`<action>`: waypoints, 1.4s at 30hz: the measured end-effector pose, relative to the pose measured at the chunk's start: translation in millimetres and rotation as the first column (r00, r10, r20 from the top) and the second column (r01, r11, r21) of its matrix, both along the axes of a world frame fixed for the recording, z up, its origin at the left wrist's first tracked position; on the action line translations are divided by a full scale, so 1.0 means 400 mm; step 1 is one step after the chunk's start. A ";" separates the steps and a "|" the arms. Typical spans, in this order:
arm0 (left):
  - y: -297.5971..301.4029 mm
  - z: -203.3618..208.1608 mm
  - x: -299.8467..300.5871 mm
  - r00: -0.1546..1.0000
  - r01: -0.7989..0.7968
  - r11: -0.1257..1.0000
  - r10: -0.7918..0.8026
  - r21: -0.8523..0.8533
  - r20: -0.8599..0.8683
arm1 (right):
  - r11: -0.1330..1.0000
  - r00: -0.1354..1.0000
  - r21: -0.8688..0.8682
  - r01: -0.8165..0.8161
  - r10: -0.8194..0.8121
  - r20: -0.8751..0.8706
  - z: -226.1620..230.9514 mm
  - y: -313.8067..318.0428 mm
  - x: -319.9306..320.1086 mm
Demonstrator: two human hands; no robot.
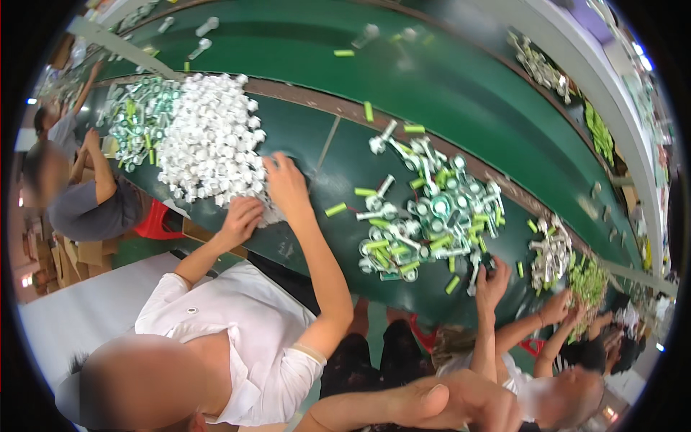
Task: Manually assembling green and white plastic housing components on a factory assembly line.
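Observation:
My right hand [493,282] is over the front edge of the dark green table, thumb and fingers apart. Beside its thumb lies a small pale part [473,279] with a narrow handle; whether they touch I cannot tell. Across the lower edge of the view comes my left hand [468,403], blurred, its thumb sticking out and the other fingers bent and partly hidden. Beyond my right hand spreads a loose pile of white and clear-green parts [437,207] with round heads and handles. Bright green little cylinders [335,209] lie among and around them.
To the left, a co-worker in a white shirt [237,324] has both hands at a heap of white parts [212,137]. Other workers' hands [556,308] are at right by a silvery pile [551,252] and a green pile [588,281]. A green conveyor belt [288,54] runs behind.

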State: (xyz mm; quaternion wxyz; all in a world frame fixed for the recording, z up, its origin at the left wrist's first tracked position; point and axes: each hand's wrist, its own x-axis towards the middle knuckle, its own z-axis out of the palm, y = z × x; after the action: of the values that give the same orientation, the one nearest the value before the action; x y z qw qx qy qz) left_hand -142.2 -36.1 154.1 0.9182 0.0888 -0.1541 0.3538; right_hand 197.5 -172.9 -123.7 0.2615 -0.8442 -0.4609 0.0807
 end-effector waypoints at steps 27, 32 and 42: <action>-0.222 -0.552 0.421 -0.183 0.403 0.727 0.659 0.556 -0.729 | 0.985 0.937 -0.066 0.161 -0.174 -0.304 0.048 -0.057 0.019; -0.123 -0.566 0.593 -0.292 0.668 0.554 0.810 0.497 -0.509 | 0.994 0.937 -0.050 0.095 -0.106 -0.332 0.049 -0.054 -0.017; -0.125 -0.580 0.584 -0.150 0.633 0.275 0.961 0.724 -0.234 | 0.963 0.755 -0.046 0.264 -0.236 -0.612 0.024 -0.084 0.050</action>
State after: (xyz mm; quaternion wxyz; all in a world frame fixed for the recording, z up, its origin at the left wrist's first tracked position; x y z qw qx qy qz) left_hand 91.5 -86.3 -77.9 0.2944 0.8302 0.4333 0.1908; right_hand 217.7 -206.5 -114.2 0.4231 -0.8202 -0.2360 0.3042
